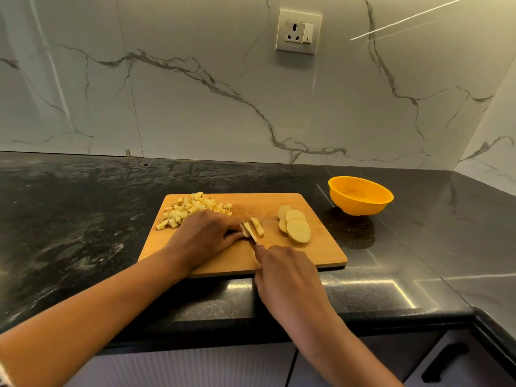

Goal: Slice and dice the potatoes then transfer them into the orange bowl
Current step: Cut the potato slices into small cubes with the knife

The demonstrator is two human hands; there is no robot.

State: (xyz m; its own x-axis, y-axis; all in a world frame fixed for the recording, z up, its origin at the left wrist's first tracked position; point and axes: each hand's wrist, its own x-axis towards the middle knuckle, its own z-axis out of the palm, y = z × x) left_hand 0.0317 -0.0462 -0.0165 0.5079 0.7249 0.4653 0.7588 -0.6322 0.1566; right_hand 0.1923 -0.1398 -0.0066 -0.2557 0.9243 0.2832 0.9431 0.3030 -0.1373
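Dicing underway: my left hand pinches potato strips, right hand grips knife; next, careful crosswise cuts.

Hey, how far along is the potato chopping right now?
Done: a pile of diced potato sits on the cutting board. In hand: the left hand holds potato strips while the right hand works the knife through them. Left: the round slices are undiced, and the orange bowl looks empty.
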